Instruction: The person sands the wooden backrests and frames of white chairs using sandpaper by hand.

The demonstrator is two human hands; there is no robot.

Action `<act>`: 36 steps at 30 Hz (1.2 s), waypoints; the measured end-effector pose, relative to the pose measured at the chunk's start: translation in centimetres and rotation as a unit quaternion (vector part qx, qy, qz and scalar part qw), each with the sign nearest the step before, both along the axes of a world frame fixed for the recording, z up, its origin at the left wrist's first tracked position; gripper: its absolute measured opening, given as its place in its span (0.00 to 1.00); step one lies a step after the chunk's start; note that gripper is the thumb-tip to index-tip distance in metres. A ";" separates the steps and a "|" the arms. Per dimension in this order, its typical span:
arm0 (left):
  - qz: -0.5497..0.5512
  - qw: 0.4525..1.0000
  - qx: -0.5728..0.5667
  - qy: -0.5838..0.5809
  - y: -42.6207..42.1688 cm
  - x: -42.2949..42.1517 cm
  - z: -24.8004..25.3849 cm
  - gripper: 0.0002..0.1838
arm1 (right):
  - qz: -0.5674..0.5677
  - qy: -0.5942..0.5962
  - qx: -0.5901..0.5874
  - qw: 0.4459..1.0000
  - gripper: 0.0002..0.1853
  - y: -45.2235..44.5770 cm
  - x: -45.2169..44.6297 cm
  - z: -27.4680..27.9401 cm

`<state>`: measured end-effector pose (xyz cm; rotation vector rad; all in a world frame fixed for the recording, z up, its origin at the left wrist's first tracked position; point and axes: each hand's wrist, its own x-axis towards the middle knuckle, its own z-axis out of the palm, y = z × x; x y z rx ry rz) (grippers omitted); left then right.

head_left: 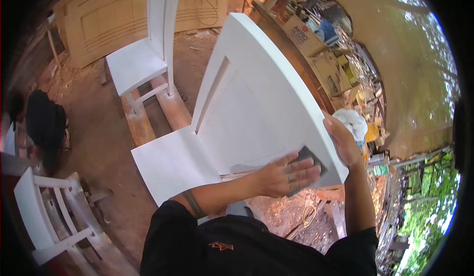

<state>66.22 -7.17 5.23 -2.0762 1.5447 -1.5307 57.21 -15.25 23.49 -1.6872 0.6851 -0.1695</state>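
A white wooden chair stands tilted in front of me, its tall panelled back sloping toward my right side. My left hand presses a dark grey piece of sandpaper flat against the lower right of that back, fingers over it. Around the outer edge of the chair back, near the same end, my right hand is wrapped, its thumb on the edge. The chair's white seat lies left of my left forearm. A faint grey smudge shows on the panel near my left wrist.
A second white chair stands on wooden planks behind. Another white chair part rests at lower left, near a person in dark clothing. Wooden door panels lean at the back. Cardboard boxes and clutter crowd the right.
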 end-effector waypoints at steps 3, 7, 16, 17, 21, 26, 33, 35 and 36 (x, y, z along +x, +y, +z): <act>-0.341 0.793 -0.199 0.464 -1.2 7.5 -0.1 0.29 | 0.019 0.008 0.003 1.000 0.32 0.4 0.3 0.5; -0.292 0.411 -0.460 0.731 -1.2 20.7 5.7 0.26 | 0.047 0.010 -0.019 0.999 0.33 0.1 0.3 0.2; -0.302 0.763 -0.140 0.555 1.1 3.5 4.5 0.25 | 0.033 0.014 -0.065 0.997 0.33 0.8 0.6 0.6; -0.369 0.696 -0.274 0.551 -0.2 5.3 2.3 0.25 | 0.031 0.016 -0.062 0.997 0.34 0.5 0.3 0.5; -0.291 0.527 -0.469 0.646 -2.1 17.4 5.2 0.28 | 0.037 0.027 -0.072 0.996 0.34 0.6 0.5 0.4; -0.324 0.578 -0.422 0.619 -0.6 5.9 4.2 0.31 | 0.005 0.063 -0.104 0.993 0.33 0.6 0.3 0.7; -0.394 0.711 -0.266 0.517 1.8 -2.1 -0.8 0.27 | 0.013 0.040 -0.100 0.994 0.32 0.2 -0.2 0.4; -0.333 0.679 -0.346 0.555 0.1 6.8 2.8 0.29 | 0.034 0.014 -0.076 0.996 0.32 -0.3 -0.1 0.0; -0.299 0.675 -0.375 0.561 -0.8 11.3 4.7 0.33 | 0.044 0.004 -0.073 0.996 0.32 -0.4 0.2 -0.1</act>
